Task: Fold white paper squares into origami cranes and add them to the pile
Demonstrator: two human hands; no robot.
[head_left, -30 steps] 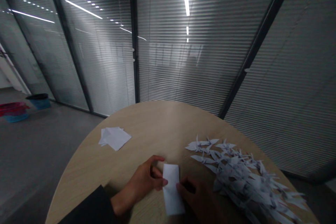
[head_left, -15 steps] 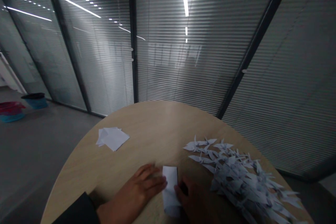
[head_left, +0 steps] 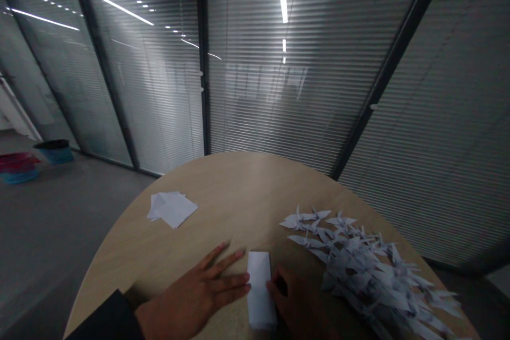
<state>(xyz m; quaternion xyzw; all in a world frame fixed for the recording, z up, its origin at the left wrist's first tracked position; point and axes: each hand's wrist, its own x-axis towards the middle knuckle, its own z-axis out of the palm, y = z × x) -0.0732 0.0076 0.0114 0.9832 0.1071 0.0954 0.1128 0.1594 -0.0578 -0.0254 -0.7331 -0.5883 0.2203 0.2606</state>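
Observation:
A white sheet of paper, folded into a narrow upright strip (head_left: 260, 284), lies on the round wooden table (head_left: 247, 180) near its front. My left hand (head_left: 197, 289) rests flat to the left of the strip with fingers spread, two fingertips touching its left edge. On the other side, my right hand (head_left: 297, 300) is curled, its thumb and finger pinched at the strip's right edge. That hand is in shadow, so its farther fingers are hard to make out.
Folded white paper cranes (head_left: 366, 271) are heaped along the table's right side, close to my right hand. A few loose paper sheets (head_left: 177, 208) lie at the left. Beyond stands a glass partition with blinds (head_left: 274, 106); two bins (head_left: 56, 153) sit on the floor.
My left hand has shifted slightly left and its fingers have spread wider. The strip's lower end, curved before, now lies flatter. My right hand stays at the right edge.

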